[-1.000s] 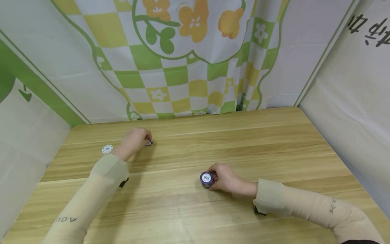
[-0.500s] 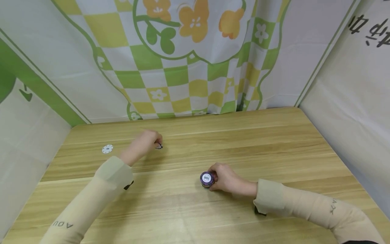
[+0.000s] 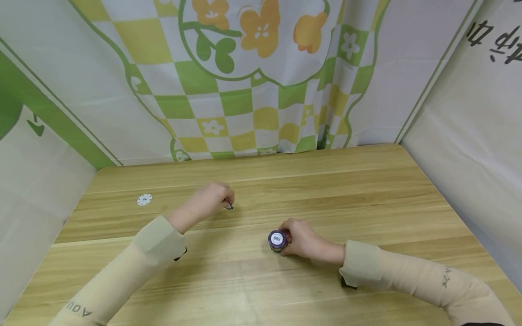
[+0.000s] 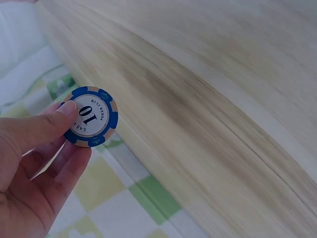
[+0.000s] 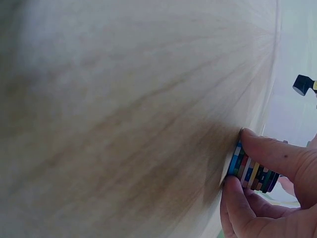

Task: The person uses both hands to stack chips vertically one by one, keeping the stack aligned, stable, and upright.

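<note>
A: Biggest thing first: we've got the wooden desk (image 3: pixel 310 181) with the checkered flower cloth (image 3: pixel 244 104) hung behind it.

B: Yep, then our right hand (image 3: pixel 303 239) sits near the middle of the desk, fingers (image 5: pixel 267 157) curled round a stack of chips (image 3: pixel 277 240) that stands on the wood, a 500 on top.

A: Our left hand (image 3: pixel 205 203) is up off the desk, pinching a blue 10 chip (image 4: pixel 91 116). A lone white chip (image 3: pixel 144 199) lies far left.
</note>
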The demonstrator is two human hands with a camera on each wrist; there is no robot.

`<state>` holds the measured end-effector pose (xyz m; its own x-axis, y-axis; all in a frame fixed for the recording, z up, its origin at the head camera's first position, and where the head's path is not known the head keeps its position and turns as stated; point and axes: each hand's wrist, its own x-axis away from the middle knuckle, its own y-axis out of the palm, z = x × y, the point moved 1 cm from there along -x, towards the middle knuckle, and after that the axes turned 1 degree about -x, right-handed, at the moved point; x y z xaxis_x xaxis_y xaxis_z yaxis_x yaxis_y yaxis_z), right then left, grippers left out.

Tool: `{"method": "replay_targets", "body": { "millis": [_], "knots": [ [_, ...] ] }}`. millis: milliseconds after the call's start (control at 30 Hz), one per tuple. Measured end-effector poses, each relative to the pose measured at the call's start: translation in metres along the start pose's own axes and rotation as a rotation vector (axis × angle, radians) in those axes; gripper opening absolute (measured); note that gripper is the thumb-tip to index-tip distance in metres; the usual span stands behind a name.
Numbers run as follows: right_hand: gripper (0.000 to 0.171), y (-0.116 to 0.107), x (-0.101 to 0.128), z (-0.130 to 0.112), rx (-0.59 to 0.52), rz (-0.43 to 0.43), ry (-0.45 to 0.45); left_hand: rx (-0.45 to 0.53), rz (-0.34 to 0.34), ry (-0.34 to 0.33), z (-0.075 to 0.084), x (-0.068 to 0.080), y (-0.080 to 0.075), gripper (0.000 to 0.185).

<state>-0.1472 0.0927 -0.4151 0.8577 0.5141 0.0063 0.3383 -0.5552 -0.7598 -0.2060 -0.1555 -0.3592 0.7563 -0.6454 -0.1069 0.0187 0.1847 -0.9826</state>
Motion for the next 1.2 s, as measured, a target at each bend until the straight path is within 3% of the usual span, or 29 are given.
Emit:
{"method": "replay_targets", "body": {
  "millis": [167,467,900,1200],
  "knots": [
    [0.046,0.000,0.000,0.000,-0.001,0.000,0.003,0.020,0.018,0.036,0.011,-0.001,0.001,0.013],
    [0.046,0.001,0.000,0.000,-0.005,0.001,0.009,0.029,-0.006,0.058,0.029,-0.002,0.002,0.009],
    [0.046,0.000,-0.001,0.000,0.001,0.002,0.001,0.161,-0.064,0.083,0.045,-0.007,0.003,0.006],
    [0.046,-0.001,-0.001,0.000,-0.004,-0.008,0.005,0.321,-0.074,0.077,0.049,-0.012,0.007,0.008]
  ]
}}
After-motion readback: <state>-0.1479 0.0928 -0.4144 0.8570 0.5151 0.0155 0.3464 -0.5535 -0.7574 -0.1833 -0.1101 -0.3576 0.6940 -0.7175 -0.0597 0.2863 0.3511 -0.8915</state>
